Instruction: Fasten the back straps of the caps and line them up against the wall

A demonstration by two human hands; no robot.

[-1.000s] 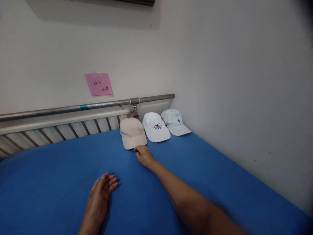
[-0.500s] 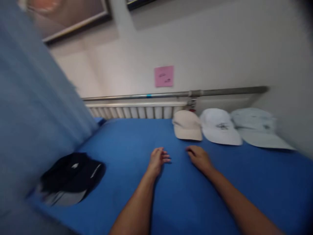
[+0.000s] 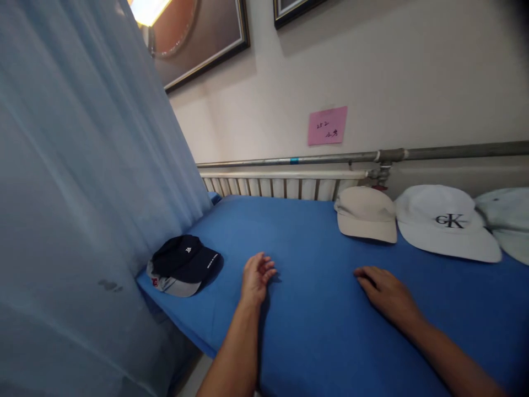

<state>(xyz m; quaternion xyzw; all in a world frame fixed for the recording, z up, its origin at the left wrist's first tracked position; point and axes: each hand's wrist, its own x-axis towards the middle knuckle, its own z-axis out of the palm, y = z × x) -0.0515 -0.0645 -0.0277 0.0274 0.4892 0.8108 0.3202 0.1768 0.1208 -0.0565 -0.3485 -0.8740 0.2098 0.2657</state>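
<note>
My left hand [image 3: 257, 275] rests on the blue-covered bed [image 3: 306, 320], palm turned inward, its fingers loosely curled and apart with nothing in them. To its left, a navy cap [image 3: 182, 259] lies over a grey cap [image 3: 182, 288], near the bed's left edge. My right hand [image 3: 386, 292] lies palm down on the cover, holding nothing, a gap showing between thumb and forefinger. Beyond it, a beige cap [image 3: 366, 212] is nearest, beside a white cap [image 3: 440, 220] with black letters. A pale cap [image 3: 506, 212] is cut off by the right edge of the view.
On the left hangs a blue curtain [image 3: 103, 182]. A metal pipe [image 3: 339, 159] and a white radiator [image 3: 281, 184] run along the wall behind the bed. Above them are a pink note [image 3: 327, 125] and a framed picture [image 3: 202, 60].
The view has turned left, so the caps and wall sit further right in it. My hands are further apart, both still without any cap.
</note>
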